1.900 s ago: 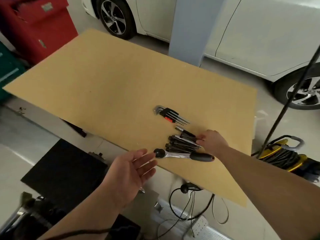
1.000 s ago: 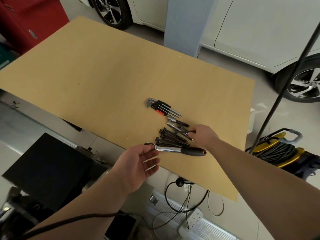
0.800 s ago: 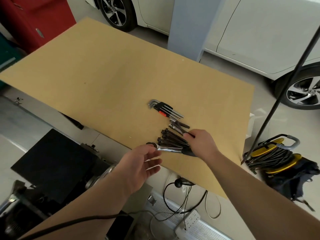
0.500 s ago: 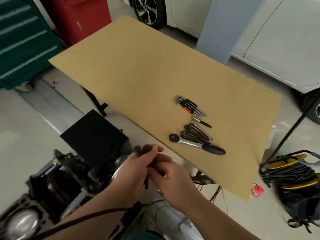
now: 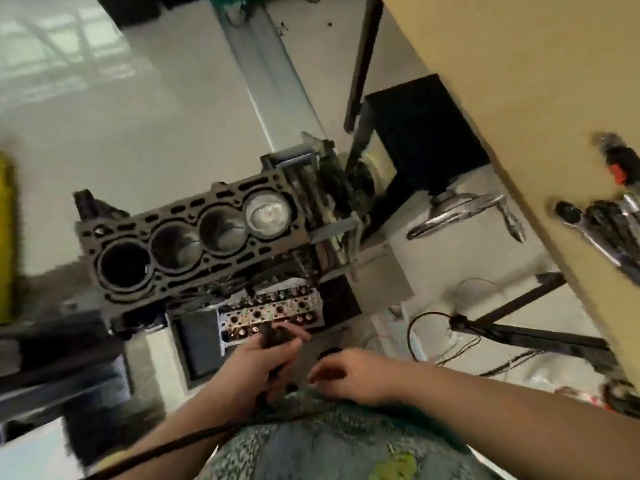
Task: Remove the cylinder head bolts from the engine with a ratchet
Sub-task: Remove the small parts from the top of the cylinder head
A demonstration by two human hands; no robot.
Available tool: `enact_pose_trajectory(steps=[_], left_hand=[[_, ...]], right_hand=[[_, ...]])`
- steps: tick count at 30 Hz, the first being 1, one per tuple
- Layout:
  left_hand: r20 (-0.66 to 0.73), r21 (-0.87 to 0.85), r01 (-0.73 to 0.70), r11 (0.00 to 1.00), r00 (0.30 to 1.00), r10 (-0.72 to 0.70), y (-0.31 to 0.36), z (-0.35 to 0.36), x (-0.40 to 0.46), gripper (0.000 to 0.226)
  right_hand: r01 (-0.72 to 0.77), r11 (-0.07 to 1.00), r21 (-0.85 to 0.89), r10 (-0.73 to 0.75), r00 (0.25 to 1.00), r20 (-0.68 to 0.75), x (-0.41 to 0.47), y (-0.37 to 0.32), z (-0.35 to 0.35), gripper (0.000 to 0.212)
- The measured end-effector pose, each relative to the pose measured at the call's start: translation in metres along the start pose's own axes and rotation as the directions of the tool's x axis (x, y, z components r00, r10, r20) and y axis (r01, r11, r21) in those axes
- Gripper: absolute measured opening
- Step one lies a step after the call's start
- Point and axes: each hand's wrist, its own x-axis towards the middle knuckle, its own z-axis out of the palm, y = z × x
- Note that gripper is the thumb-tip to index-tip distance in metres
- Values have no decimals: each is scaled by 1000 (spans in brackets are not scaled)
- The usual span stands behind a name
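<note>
Yellow object [image 5: 5,237] at far left edge of view, blurred, identity not determinable.

Engine block [image 5: 194,244] left of centre, carried on a stand; deck face up toward the camera, four cylinder bores in a row. Leftmost bore dark; rightmost bore showing a pale piston crown. Cylinder head off the block.

Cylinder head [image 5: 272,315] just below the block's near side, lying on the floor beside a dark mat [image 5: 195,341]; rows of small ports and fittings visible on its upper face.

Left hand [image 5: 249,372] low centre, fingers curled round several dark bolts [image 5: 275,337], heads protruding above the fist close to the near edge of the cylinder head. Exact count not determinable owing to blur.

Right hand [image 5: 349,375] just right of the left hand, apart from it, fingers loosely curled and gathered, holding nothing visible. Patterned garment [image 5: 332,441] beneath both forearms.

Black cable loop [image 5: 433,334] on the floor right of the hands. Chrome handwheel [image 5: 464,216] projecting from the stand, right of the block.

Tan board tabletop [image 5: 519,98] at upper right. Ratchet [image 5: 588,233] lying at the tabletop's near edge, far right, untouched, head toward the left. More dark bolts [image 5: 609,226] bundled against it. Hex key set [image 5: 623,164] with a red holder beyond, blurred.
</note>
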Motion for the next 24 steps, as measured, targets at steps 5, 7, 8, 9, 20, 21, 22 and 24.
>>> enact_pose_trajectory(steps=[5, 7, 8, 9, 20, 21, 22, 24], left_hand=[[-237, -89, 38, 995, 970, -59, -114, -128, 31, 18], [-370, -89, 24, 996, 927, -56, -154, -183, 59, 17], [-436, -89, 29, 996, 898, -65, -170, -209, 76, 17], [-502, -81, 45, 996, 861, -80, -184, -233, 92, 18], [-717, 9, -125, 992, 691, 93, -213, -401, 230, 18], [-720, 42, -132, 990, 683, 122, -208, -404, 241, 17], [-725, 84, -125, 989, 673, 146, -205, -408, 252, 17], [-748, 156, -86, 984, 640, 175, -203, -414, 272, 20]], right_hand=[[-151, 975, -163, 163, 985, 61, 122, 39, 59, 33], [-223, 965, -136, 222, 975, -28, 174, 68, 57, 26], [-261, 955, -139, 251, 964, -82, 199, 84, 51, 24], [-308, 938, -161, 289, 949, -129, 222, 101, 42, 23], [-290, 643, -709, 493, 865, 93, 364, 212, -4, 23], [-275, 587, -761, 554, 822, 130, 372, 222, -8, 32], [-315, 544, -778, 635, 761, 135, 379, 231, -15, 39], [-402, 520, -754, 697, 710, 103, 394, 245, -29, 31]])
